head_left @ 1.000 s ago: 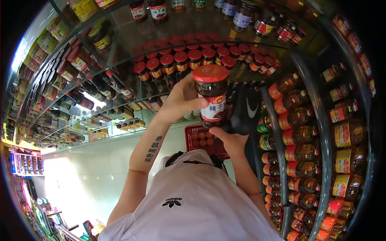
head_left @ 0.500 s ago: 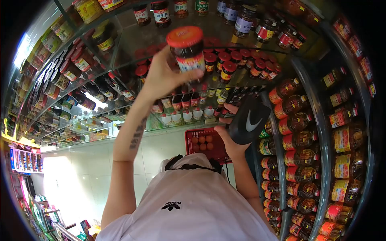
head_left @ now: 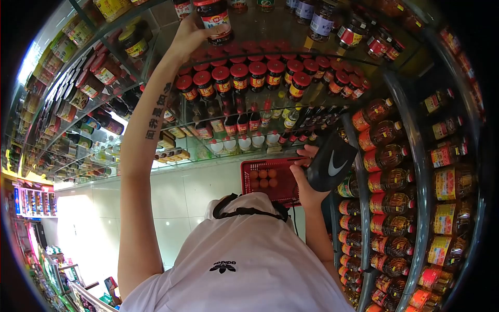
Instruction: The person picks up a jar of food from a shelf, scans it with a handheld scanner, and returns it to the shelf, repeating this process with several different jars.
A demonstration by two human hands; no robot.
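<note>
High up, near the upper glass shelf, my left hand (head_left: 191, 35) is closed around a red-lidded glass jar (head_left: 215, 22) with a red and white label. The jar is upright, beside a similar jar (head_left: 183, 8). Lower right, my right hand (head_left: 311, 179) has its fingers and thumb apart, with nothing visible between them. A black item (head_left: 332, 164) with a white swoosh overlaps the back of this hand; what it is, I cannot tell. Beyond the right hand is a red basket (head_left: 286, 167) with several round, orange-brown things inside.
Rows of red-lidded jars (head_left: 239, 78) stand on the glass shelf below my left hand. Lower shelves hold bottles and white-topped containers. Large oil bottles (head_left: 390, 179) line the racks on the right, behind curved rails (head_left: 413, 171). More jars (head_left: 104, 70) fill the left shelves.
The jar has moved up and left in my left hand, toward the upper shelf. My right hand has come off the jar and shifted lower right, its fingers apart.
</note>
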